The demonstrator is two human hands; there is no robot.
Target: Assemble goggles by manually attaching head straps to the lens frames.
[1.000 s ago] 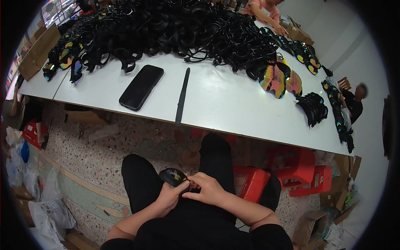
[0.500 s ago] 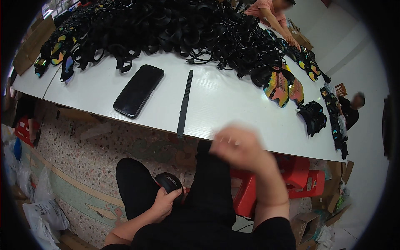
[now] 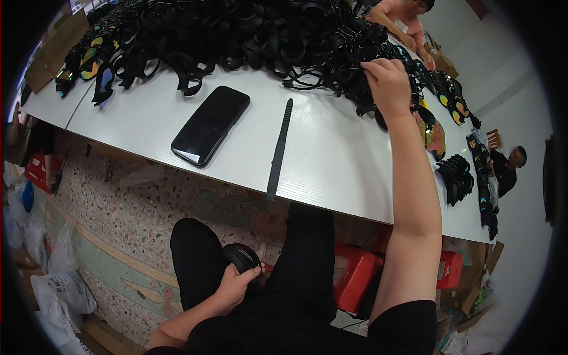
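Note:
Low over my lap, my left hand (image 3: 235, 286) is closed round a black rounded piece (image 3: 241, 257) with small pale print; its underside is hidden by the hand and its exact kind is unclear. My right arm stretches across the white table (image 3: 340, 163). At the right part of a big heap of black straps (image 3: 248, 35), my right hand (image 3: 389, 86) has its thumb and fingers pinched together. What sits between them, if anything, cannot be made out. A single black ribbed strap (image 3: 280, 151) lies by itself, its lower end at the table's near edge.
A black phone (image 3: 211, 126) lies left of the lone strap. Mirrored goggle lenses (image 3: 435, 139) and a black bundle (image 3: 455, 179) lie at the right. Red stools (image 3: 357, 278) stand under the table. A person in pink (image 3: 408, 26) works at the far right, another (image 3: 507, 168) beyond.
My right hand has moved from the table's near edge up and away to the strap heap. The left hand still holds the black rounded piece. The view has shifted slightly.

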